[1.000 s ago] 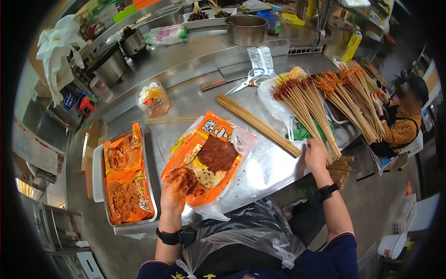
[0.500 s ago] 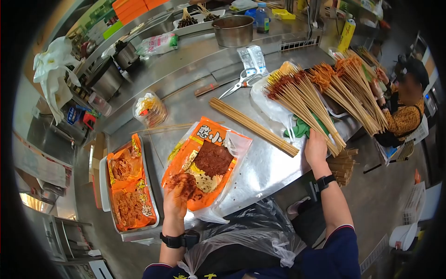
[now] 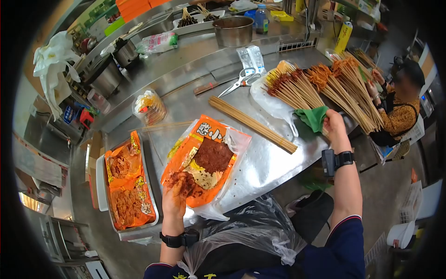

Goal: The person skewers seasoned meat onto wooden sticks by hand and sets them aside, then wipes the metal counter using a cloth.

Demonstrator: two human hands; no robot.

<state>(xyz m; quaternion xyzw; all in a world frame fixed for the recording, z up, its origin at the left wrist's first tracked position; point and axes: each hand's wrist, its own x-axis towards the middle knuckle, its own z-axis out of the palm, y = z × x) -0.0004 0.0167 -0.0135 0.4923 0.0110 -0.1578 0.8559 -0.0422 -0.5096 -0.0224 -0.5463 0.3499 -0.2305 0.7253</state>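
My left hand [image 3: 174, 197] is closed around a clump of red-brown seasoned food [image 3: 186, 183], its fingers stained red. It is at the lower left edge of an opened orange packet [image 3: 200, 197] that bears a slab of the same red-brown food [image 3: 213, 155]. My right hand [image 3: 333, 123] grips the edge of a green cloth [image 3: 312, 118], which covers the lower ends of some food-topped skewers [image 3: 297, 95]. Whether the hand also holds stick ends under the cloth is hidden. A bundle of bare bamboo skewers [image 3: 253, 124] lies between my hands.
A metal tray [image 3: 156, 211] with more orange food packets is at left. Scissors [image 3: 240, 83], a knife handle [image 3: 204, 88] and a plastic cup [image 3: 149, 109] lie farther back on the steel table [image 3: 278, 162]. A metal pot [image 3: 233, 31] stands behind. Another person [image 3: 403, 109] sits at right.
My right hand has moved up and to the right, lifting and spreading the green cloth over the skewers' lower ends. My left hand stays nearly still with its clump.
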